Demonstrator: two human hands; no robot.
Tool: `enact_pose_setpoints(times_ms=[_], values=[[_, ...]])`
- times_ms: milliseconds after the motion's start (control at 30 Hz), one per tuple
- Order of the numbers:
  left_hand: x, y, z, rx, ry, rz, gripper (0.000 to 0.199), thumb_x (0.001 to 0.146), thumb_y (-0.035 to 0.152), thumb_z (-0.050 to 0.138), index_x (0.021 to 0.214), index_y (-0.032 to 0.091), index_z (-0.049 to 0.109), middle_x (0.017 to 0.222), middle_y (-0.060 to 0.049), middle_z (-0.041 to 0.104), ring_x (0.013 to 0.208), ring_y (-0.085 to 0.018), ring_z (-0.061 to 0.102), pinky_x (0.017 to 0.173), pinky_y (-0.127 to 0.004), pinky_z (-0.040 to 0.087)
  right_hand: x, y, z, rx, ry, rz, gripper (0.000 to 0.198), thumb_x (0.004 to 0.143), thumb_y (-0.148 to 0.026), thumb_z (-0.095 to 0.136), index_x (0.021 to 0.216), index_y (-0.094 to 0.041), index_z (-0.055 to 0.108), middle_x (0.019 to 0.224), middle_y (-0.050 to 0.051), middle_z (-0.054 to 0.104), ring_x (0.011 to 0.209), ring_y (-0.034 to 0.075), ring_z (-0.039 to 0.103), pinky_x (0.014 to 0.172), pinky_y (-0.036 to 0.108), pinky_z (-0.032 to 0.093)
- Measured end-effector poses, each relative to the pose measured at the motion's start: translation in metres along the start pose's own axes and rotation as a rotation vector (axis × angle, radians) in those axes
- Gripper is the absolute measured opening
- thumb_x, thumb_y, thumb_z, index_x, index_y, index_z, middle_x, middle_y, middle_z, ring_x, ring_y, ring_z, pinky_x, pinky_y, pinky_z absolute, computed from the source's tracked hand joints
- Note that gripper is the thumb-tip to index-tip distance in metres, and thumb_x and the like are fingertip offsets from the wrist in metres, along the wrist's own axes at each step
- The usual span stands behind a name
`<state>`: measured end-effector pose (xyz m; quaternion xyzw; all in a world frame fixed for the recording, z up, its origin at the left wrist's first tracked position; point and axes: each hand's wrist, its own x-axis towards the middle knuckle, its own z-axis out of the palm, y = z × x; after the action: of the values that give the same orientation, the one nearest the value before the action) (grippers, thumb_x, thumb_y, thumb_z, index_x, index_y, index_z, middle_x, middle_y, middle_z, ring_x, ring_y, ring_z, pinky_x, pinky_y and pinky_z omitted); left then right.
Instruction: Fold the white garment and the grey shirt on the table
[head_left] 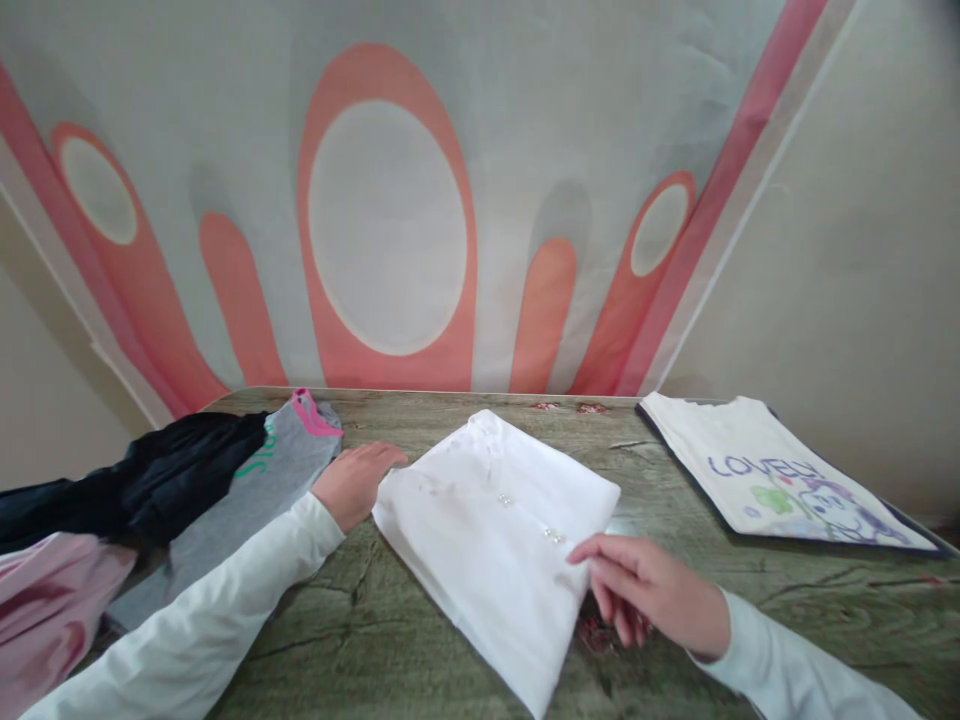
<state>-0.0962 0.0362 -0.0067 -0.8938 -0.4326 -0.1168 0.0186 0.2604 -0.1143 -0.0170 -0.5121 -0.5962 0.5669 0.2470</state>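
Observation:
A white folded shirt (487,540) lies at an angle on the wood-patterned table, its collar toward the far edge. Small shiny ornaments (553,536) run down its front. My left hand (360,484) rests at the shirt's left corner, palm down, with the fingers stretched out. On the other side, my right hand (645,585) touches the shirt's right edge with an extended fingertip. Its other fingers are loosely bent and hang beside the fabric. Any fold under the fingertips is hidden.
On the left lie a grey garment (225,510) with pink trim, a black garment (180,465) and a pink garment (67,600). At the right a white shirt (772,465) printed "LOVELY" lies on a dark layer. The table (322,640) ends at a patterned backdrop (502,90).

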Motion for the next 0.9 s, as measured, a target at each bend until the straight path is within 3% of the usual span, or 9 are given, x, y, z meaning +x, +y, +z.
enact_pose_setpoints(times_ms=[133,233,333,467,633,733,900], values=[[-0.013,0.051,0.009,-0.027,-0.005,0.059,0.030,0.086,0.024,0.037,0.112,0.022,0.053,0.115,-0.007,0.054,0.107,-0.021,0.048,0.092,-0.036,0.035,0.038,0.011,-0.068,-0.111,0.405,-0.163,0.031,0.080,-0.041,0.041,0.098,-0.016,0.048,0.064,-0.003,0.053,0.047,0.008,0.050,0.043,0.022,0.041],[-0.028,0.086,0.023,0.055,0.008,0.023,0.044,0.085,0.045,0.039,0.125,0.027,0.042,0.132,-0.008,0.038,0.122,-0.032,0.030,0.096,-0.052,0.024,0.066,0.024,-0.101,-0.293,0.555,-0.221,0.028,0.073,-0.031,0.051,0.096,-0.015,0.051,0.081,0.004,0.059,0.069,0.013,0.057,0.063,0.028,0.047],[-0.037,0.099,0.032,0.122,-0.013,-0.066,0.053,0.082,0.052,0.039,0.131,0.031,0.033,0.138,-0.007,0.029,0.125,-0.038,0.019,0.093,-0.062,0.015,0.084,0.033,-0.106,-0.403,0.557,-0.227,0.026,0.073,-0.031,0.052,0.093,-0.015,0.054,0.086,0.007,0.061,0.079,0.016,0.057,0.073,0.031,0.045],[-0.030,0.087,0.032,0.121,-0.096,-0.072,0.055,0.083,0.055,0.035,0.133,0.034,0.025,0.142,-0.005,0.021,0.126,-0.038,0.014,0.092,-0.065,0.011,0.091,0.030,-0.092,-0.474,0.470,-0.212,0.031,0.078,-0.037,0.046,0.100,-0.016,0.052,0.079,0.004,0.062,0.070,0.016,0.057,0.068,0.030,0.043],[0.007,0.050,0.032,0.052,-0.197,0.102,0.050,0.086,0.049,0.033,0.134,0.037,0.020,0.142,-0.001,0.019,0.129,-0.032,0.012,0.096,-0.060,0.007,0.082,0.028,-0.083,-0.675,0.436,-0.185,0.032,0.074,-0.039,0.050,0.096,-0.016,0.053,0.058,-0.004,0.049,0.055,0.014,0.048,0.056,0.028,0.038],[0.039,0.027,0.035,-0.012,-0.199,0.163,0.044,0.088,0.040,0.034,0.132,0.038,0.025,0.141,0.002,0.024,0.129,-0.028,0.012,0.098,-0.057,0.006,0.071,0.034,-0.081,-0.677,0.435,-0.137,0.031,0.075,-0.038,0.046,0.097,-0.016,0.050,0.053,-0.006,0.045,0.052,0.014,0.047,0.053,0.028,0.036],[0.092,0.011,0.039,-0.016,-0.132,0.203,0.038,0.087,0.029,0.042,0.123,0.040,0.041,0.137,0.005,0.032,0.130,-0.027,0.008,0.101,-0.053,0.003,0.049,0.041,-0.068,-0.614,0.449,-0.109,0.035,0.079,-0.041,0.040,0.106,-0.018,0.044,0.059,-0.003,0.055,0.056,0.017,0.053,0.056,0.030,0.039]])
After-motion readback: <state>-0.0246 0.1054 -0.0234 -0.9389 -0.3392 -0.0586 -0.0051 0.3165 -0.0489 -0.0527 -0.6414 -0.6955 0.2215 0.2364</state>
